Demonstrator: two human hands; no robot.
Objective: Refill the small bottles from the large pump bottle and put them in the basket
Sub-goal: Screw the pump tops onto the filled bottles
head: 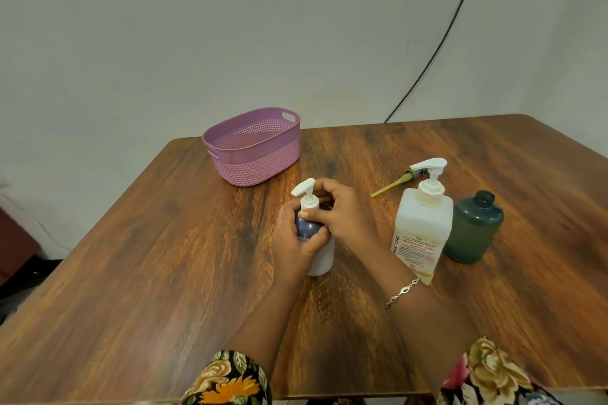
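From the head camera, the task looks to be in its early part. The purple basket (251, 146), far to the left of and behind the large pump bottle (422, 227), shows no bottle inside, so nothing has been put away yet. The small bottle (321, 258) stands on the table (164, 256), a little to the left of the large pump bottle, with its white pump (304, 189) seated on top. The left hand (291, 240) wraps round its body. The right hand (345, 214) curls over its neck, thumb and fingers pinching the pump's collar. I judge the pump is being screwed on or off; which of the two, and whether this bottle is already filled, cannot be told, since its wall is opaque. Touching or just beside the large pump bottle on its right stands a dark green bottle (473, 230). I cannot tell whether its top is capped, and its level is hidden too. A loose pump with a yellowish tube (399, 181) lies just behind the large pump bottle, likely the green one's. The large pump bottle is translucent, and its liquid seems low, near the base. Left to do: at least the green bottle, and both into the basket.
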